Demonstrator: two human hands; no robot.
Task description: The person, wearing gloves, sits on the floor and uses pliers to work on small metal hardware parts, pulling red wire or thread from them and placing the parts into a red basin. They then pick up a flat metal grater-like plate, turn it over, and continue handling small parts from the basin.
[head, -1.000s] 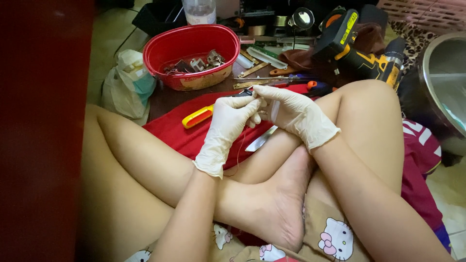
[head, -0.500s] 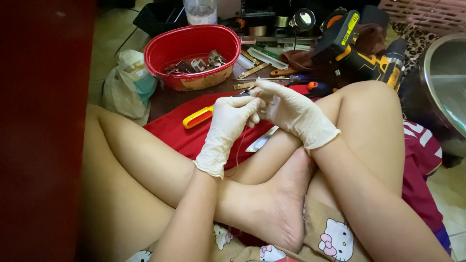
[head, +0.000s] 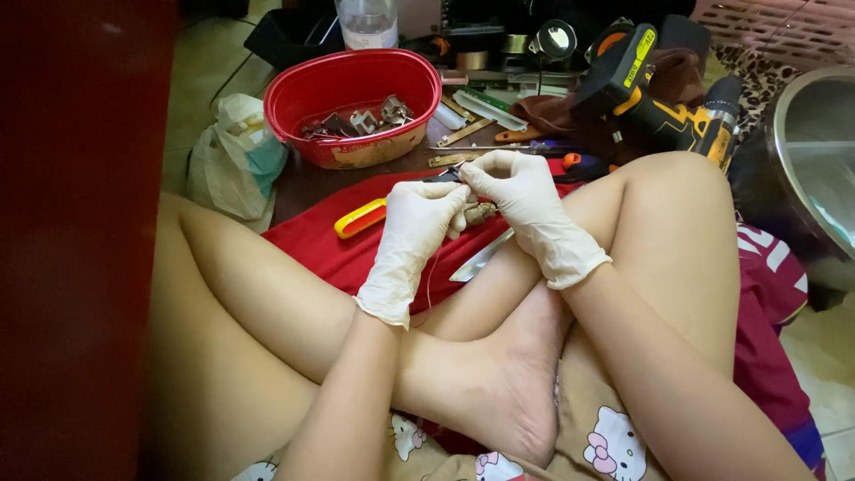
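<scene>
1. A dark red blurred panel [head: 80,240] fills the whole left edge of the frame, too close to the camera to tell what it is.
2. The person sits cross-legged, bare legs filling the centre and lower frame, over a red cloth [head: 312,245] spread at mid frame.
3. A curved steel basin [head: 815,151] stands at the right edge.
4. An oval red plastic tub [head: 356,76] sits in the upper centre, holding small metal parts.
5. A yellow and black cordless drill [head: 663,111] lies in the upper right, just beyond the raised knee.
6. A crumpled white plastic bag [head: 236,156] lies left of the tub.
7. A clear plastic bottle [head: 367,22] stands at the top edge, behind the tub.
8. The left hand [head: 419,223], in a white latex glove, is closed, its fingertips pinching a small dark metal piece [head: 476,214] at mid frame, above the red cloth.
9. The right hand [head: 517,191], gloved the same way, is curled over that piece from above, fingertips meeting those of the left hand; both grasp it.
10. A yellow and red handled tool [head: 361,218] lies on the cloth, just left of the left hand.
11. A shiny metal blade [head: 481,258] lies on the cloth, just below the hands.
12. A thin wire [head: 429,281] hangs down beside the left wrist.
</scene>
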